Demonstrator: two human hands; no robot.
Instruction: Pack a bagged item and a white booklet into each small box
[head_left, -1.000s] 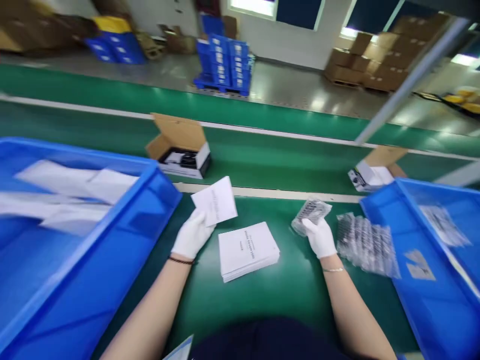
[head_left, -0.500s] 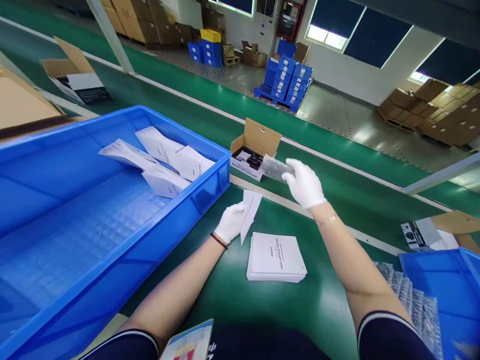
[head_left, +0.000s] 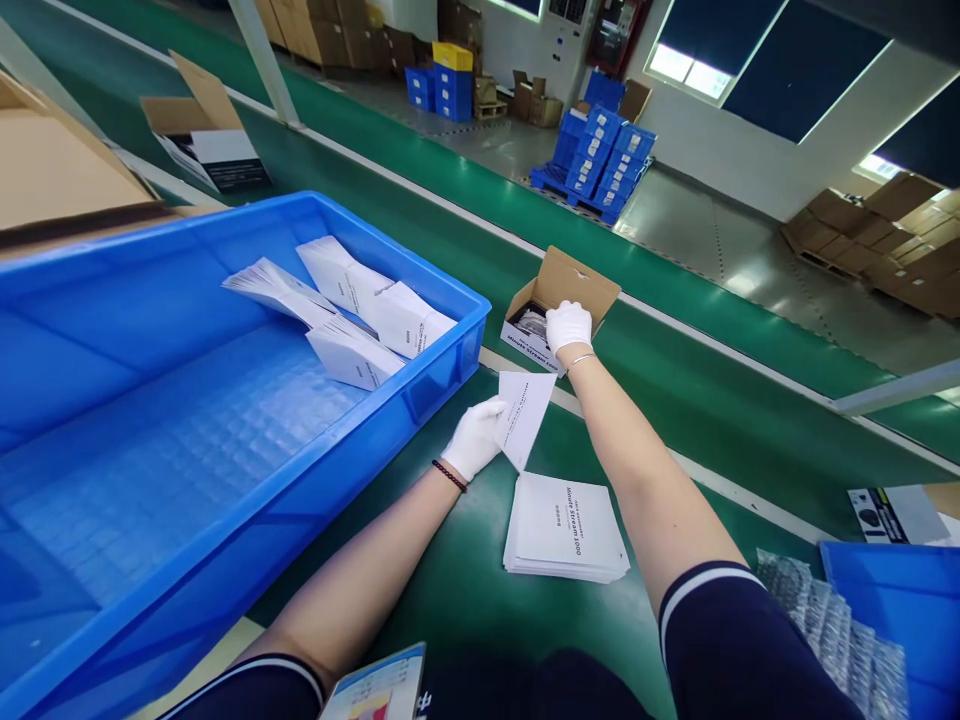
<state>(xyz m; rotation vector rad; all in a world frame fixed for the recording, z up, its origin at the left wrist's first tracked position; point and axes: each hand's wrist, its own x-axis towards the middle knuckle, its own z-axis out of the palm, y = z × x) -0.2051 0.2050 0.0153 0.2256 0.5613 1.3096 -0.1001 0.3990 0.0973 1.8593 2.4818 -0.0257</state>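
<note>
My left hand (head_left: 474, 440), in a white glove, grips a white printed booklet (head_left: 525, 412) by its left edge, tilted above the work surface. My right hand (head_left: 568, 327), also gloved, is curled over the open carton (head_left: 529, 345), fingertips inside and partly hidden. A clear bubble-wrapped packet (head_left: 533, 322) shows in the carton beside those fingers and appears held by them. Just below the left hand's booklet lies a stack of similar booklets (head_left: 566, 525) marked "Minute Stream 1000".
At left stands a large blue bin (head_left: 390, 415) with bundles of booklets (head_left: 356, 355). Bubble-wrapped packets (head_left: 832, 625) lie in a row at lower right, beside another blue bin (head_left: 892, 590). More open cartons (head_left: 217, 150) sit along the green conveyor (head_left: 420, 235).
My right hand has carried the bubble-wrapped packet from the right side of the work surface into the open carton. The left hand keeps the booklet. The view has swung left.
</note>
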